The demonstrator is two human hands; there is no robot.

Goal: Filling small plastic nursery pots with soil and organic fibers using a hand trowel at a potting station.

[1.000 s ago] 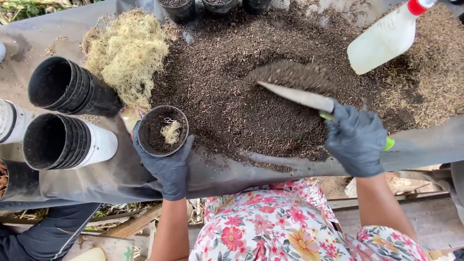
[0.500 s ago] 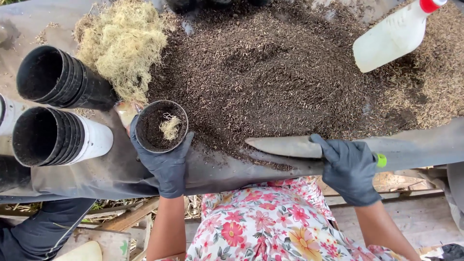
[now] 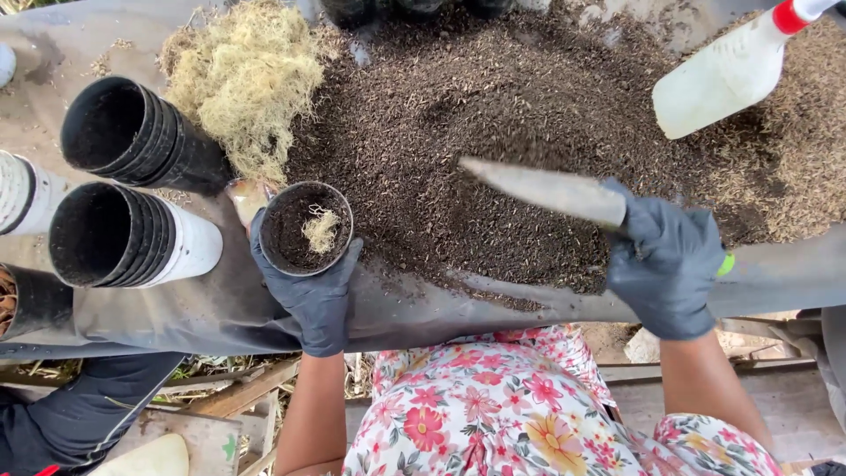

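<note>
My left hand (image 3: 310, 291), in a dark glove, grips a small black pot (image 3: 306, 228) from below. The pot holds dark soil and a tuft of pale moss. In its own dark glove, my right hand (image 3: 665, 264) is closed on the green-ended handle of a metal trowel (image 3: 542, 188). The trowel blade points left, flat over the big heap of dark potting soil (image 3: 493, 115) that lies on a grey sheet (image 3: 176, 308). The blade tip is well to the right of the pot.
A clump of pale dry moss (image 3: 247, 75) lies left of the soil. Stacks of black pots (image 3: 132, 137) and white-sided pots (image 3: 132, 238) lie on their sides at the left. A white spray bottle (image 3: 727, 70) lies at upper right. Another person's dark sleeve (image 3: 79, 410) is at lower left.
My right hand has lifted the trowel from the sheet's near edge back up over the soil heap. The left hand and pot have stayed in place.
</note>
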